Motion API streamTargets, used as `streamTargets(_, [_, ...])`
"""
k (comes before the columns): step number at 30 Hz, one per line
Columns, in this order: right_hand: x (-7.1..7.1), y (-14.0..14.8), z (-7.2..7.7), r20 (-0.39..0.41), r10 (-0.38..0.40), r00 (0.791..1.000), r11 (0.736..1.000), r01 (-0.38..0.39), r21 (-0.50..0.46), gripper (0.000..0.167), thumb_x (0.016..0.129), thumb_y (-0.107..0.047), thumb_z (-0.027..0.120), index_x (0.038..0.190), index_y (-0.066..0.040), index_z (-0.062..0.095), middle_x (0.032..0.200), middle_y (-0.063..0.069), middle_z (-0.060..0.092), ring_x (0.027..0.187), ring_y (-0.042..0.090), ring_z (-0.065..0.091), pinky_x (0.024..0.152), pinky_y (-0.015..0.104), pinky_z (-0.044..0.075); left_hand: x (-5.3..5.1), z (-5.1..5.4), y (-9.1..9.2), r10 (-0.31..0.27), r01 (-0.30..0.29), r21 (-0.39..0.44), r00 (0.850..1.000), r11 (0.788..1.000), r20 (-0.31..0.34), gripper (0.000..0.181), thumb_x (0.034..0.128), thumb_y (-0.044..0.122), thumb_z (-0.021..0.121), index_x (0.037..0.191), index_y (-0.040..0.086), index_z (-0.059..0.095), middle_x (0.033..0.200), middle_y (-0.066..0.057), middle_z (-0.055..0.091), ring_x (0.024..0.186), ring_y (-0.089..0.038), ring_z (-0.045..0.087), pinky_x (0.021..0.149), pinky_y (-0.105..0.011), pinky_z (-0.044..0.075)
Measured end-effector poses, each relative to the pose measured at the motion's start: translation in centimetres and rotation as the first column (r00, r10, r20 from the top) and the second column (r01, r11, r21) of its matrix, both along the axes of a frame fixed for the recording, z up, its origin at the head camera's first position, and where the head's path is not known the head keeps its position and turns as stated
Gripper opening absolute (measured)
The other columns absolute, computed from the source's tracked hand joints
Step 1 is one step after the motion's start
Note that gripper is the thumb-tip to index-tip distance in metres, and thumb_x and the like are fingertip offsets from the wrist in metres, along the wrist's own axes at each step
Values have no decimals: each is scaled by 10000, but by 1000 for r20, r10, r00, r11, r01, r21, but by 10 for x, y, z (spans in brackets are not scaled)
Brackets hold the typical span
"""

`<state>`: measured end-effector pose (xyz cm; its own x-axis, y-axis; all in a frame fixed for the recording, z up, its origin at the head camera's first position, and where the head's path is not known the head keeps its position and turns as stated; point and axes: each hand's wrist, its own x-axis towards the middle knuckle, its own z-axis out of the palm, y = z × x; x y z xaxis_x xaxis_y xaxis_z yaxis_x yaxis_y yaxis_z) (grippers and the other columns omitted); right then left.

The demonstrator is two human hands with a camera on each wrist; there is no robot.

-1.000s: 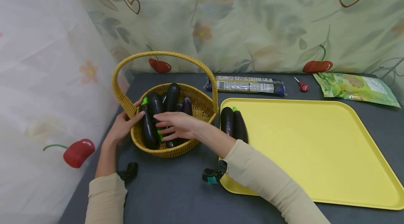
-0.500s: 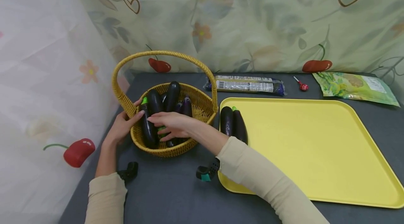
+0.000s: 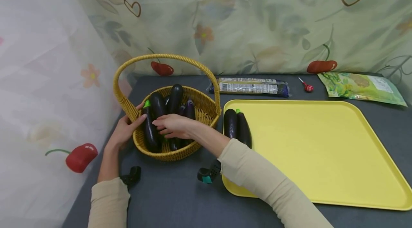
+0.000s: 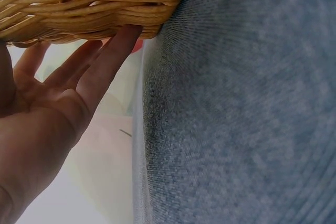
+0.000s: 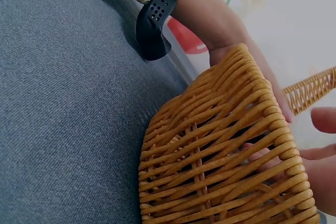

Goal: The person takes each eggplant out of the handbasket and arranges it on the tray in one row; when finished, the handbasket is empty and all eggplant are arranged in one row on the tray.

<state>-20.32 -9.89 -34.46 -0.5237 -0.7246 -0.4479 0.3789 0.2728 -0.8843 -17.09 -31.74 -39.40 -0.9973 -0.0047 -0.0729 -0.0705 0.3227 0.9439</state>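
Note:
In the head view a yellow wicker basket [image 3: 206,112] with a tall arched handle holds several dark purple eggplants [image 3: 175,99]. My left hand [image 3: 123,131] grips its left rim, thumb over the edge; the left wrist view shows the fingers against the outer weave. My right hand [image 3: 173,126] is inside the basket, over an eggplant [image 3: 157,104] lying beside the leftmost one [image 3: 150,129]. In the right wrist view the thumb [image 5: 324,119] stands apart from the fingers, some of which show through the weave. Contact with the eggplant is hidden.
Right of the basket lies a large yellow tray [image 3: 309,149], with two eggplants [image 3: 237,126] at its left edge. Behind it are a long plastic-wrapped packet [image 3: 249,87], a red lollipop [image 3: 308,87] and a green bag [image 3: 363,88]. Patterned cloth hangs at the back and left.
My right hand has moved slightly left in the basket, and its spread fingers have drawn closer together. The left hand stays on the rim. The eggplants have hardly moved.

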Motion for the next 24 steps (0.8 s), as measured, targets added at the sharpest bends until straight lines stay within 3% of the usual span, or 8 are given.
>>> streamTargets(4, [1,-2,-1,4,8,1000,1000,-8,7,506,1033,-211,442,1482,-27,297,1473,133,355,1325,276,368,1045,399,317,0,-1,-2,-5,5,-10,1000,1000,2,665,953,424,554,1522,244,261,1464,-213,332,1208,-326,436,790,-205,456])
streamTargets(10, [7,-5,1,-42,32,999,999,-31,42,462,1031,-146,430,1464,-12,339,1490,126,333,1341,284,338,1030,407,337,-1,-1,-2,-6,6,-9,1000,1000,7,660,953,419,555,1520,244,268,1442,-219,359,1107,-208,499,775,-218,475])
streamTargets(19, [3,-3,1,-86,77,993,996,-74,45,483,1025,-147,447,1483,-58,321,1490,105,341,1314,285,382,1021,391,349,-2,-2,-2,6,-6,-16,1000,1000,22,703,948,434,557,1530,206,236,1443,-223,357,1205,-328,435,784,-198,458])
streamTargets(24, [4,-4,1,-176,128,976,991,-117,71,563,1009,-209,503,1509,-100,269,1498,73,328,1297,262,403,1014,382,358,-1,-1,-2,16,-15,-22,1000,1000,13,697,963,426,532,1529,151,235,1409,-243,381,1096,-205,516,775,-194,465])
